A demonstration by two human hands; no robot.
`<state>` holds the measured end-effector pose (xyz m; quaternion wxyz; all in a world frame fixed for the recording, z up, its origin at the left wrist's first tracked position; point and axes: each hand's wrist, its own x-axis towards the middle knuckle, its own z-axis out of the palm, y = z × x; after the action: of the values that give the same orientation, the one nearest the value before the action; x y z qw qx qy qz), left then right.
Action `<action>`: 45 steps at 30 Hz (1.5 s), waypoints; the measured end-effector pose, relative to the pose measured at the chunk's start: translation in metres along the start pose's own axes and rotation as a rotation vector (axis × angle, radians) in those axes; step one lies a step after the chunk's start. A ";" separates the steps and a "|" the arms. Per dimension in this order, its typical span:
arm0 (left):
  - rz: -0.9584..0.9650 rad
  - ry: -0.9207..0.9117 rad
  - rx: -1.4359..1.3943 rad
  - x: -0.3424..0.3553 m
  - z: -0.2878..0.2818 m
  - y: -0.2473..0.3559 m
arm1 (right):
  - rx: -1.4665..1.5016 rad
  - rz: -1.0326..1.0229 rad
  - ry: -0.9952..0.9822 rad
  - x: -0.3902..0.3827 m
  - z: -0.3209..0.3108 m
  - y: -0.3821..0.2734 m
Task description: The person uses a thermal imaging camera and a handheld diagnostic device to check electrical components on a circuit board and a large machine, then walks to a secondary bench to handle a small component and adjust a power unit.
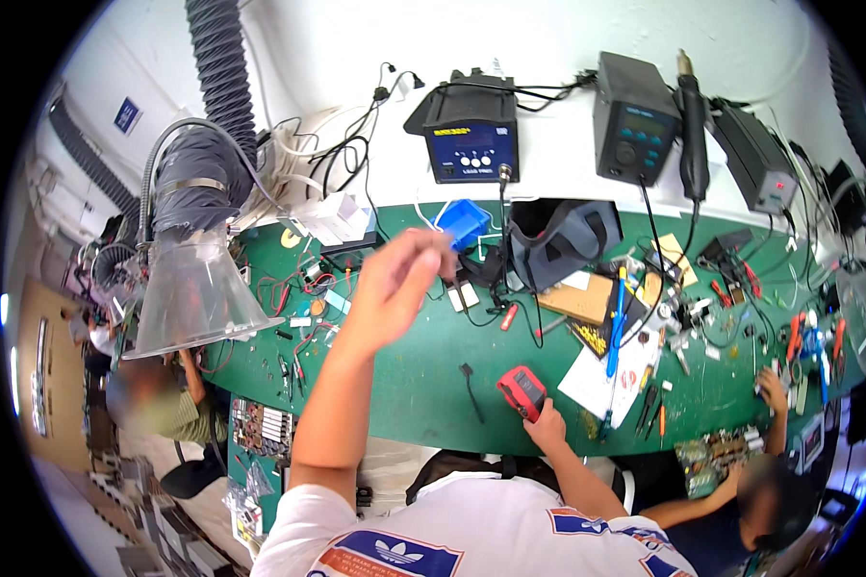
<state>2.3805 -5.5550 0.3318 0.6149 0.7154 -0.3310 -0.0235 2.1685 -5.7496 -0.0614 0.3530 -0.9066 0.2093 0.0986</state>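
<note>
My right hand [547, 429] is wrapped round the lower end of a red and black handheld meter [522, 389] near the front edge of the green bench. My left hand [399, 288] is raised over the middle of the bench, beside a blue plastic tray [465, 223]. Motion smears its fingers, so whether they hold anything is unclear. A short black brush-like tool [471, 392] lies on the green mat between my arms. To the right of the meter lies a white printed sheet [597, 380] with a blue pen-like tool [618, 322] across it.
Two soldering-type stations [472, 144] [632, 120] and a hot-air handpiece [691, 135] stand on the white shelf. A clear fume hood [197, 298] hangs at left. Cables, pliers [796, 337] and a grey pouch [563, 245] crowd the bench. One person [755, 500] works at right, another [168, 394] at left.
</note>
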 end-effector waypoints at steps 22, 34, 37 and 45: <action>-0.847 0.242 1.081 0.394 -0.179 -0.138 | -0.029 0.013 -0.006 0.024 0.023 0.021; -0.919 0.095 1.319 0.414 -0.197 -0.180 | -0.033 -0.007 -0.015 0.027 0.022 0.015; -0.859 0.214 1.247 0.410 -0.172 -0.166 | -0.056 0.039 -0.020 0.027 0.022 0.017; -1.006 0.239 0.933 0.413 -0.207 -0.181 | -0.051 0.015 -0.024 0.025 0.026 0.021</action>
<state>2.8741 -5.5796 0.3738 0.1897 0.9690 0.1352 -0.0822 2.1809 -5.7537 -0.1015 0.3317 -0.9123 0.2095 0.1172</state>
